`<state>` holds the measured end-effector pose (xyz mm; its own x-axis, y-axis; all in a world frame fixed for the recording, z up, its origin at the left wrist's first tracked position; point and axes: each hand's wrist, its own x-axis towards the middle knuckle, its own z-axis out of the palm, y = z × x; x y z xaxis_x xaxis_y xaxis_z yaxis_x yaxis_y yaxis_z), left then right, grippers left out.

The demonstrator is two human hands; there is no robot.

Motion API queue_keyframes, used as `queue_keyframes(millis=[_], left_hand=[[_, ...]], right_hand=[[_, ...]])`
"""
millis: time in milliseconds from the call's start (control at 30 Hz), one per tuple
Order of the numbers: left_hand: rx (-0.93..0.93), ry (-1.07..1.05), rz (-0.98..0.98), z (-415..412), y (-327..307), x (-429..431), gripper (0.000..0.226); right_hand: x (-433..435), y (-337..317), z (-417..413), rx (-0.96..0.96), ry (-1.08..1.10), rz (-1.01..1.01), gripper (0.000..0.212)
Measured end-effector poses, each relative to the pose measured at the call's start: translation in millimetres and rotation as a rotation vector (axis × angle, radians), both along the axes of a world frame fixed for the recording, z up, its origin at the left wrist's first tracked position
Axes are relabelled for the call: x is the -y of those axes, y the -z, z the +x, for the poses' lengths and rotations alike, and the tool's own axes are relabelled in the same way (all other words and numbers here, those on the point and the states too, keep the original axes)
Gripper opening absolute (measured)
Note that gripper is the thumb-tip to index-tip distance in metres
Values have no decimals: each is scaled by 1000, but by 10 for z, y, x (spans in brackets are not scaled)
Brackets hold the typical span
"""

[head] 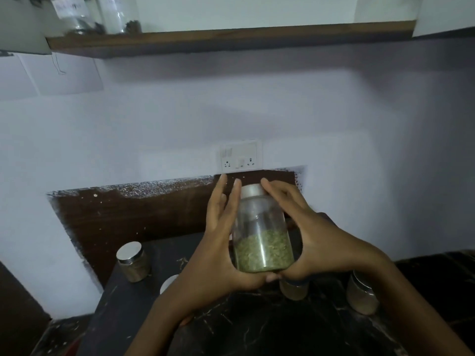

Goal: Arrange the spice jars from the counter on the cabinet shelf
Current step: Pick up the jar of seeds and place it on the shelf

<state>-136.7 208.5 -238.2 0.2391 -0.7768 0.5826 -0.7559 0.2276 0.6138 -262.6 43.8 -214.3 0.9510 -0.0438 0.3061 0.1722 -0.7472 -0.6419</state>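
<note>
One tall clear jar of green spice (pixel 262 242), four short silver-lidded jars (pixel 132 262), two clear jars (pixel 117 14) on the wooden shelf (pixel 231 39)

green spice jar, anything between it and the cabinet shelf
Nothing visible. The left hand and right hand hold the green spice jar below the cabinet shelf, only wall between. Two glass jars occupy its left end.
</note>
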Motion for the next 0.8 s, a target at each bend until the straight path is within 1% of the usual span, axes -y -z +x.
queue_keyframes(millis=[100, 133, 267, 333, 400, 500, 567, 600, 667, 733, 800], left_hand=[[89, 25, 41, 8, -56, -19, 118], [79, 20, 28, 13, -57, -32, 117], [-58, 15, -28, 24, -22, -90, 115], [-82, 30, -36, 21, -1, -100, 113], [-87, 44, -12, 28, 4, -101, 114], [35, 21, 48, 43, 5, -83, 120], [93, 6, 46, 50, 16, -70, 117], [82, -5, 29, 52, 25, -76, 116], [2, -15, -11, 57, 35, -102, 114], [-94, 14, -48, 49, 39, -124, 111], [-139, 45, -54, 44, 48, -132, 109]], right_hand=[[-53, 3, 12, -10, 6, -50, 130], [-48, -1, 3, -10, 5, -46, 132], [-11, -52, -46, -69, -10, 38, 137], [-15, -70, -42, -79, -23, 52, 135], [-30, -79, -25, -76, -8, 22, 132], [-70, -60, 10, -69, 23, -72, 134], [-90, -56, 26, -62, 32, -134, 135], [-85, -61, 24, -64, 28, -133, 136], [-38, -79, 2, -78, 6, -62, 136], [6, -86, -29, -107, -17, 2, 137], [15, -76, -26, -126, -26, 31, 136]])
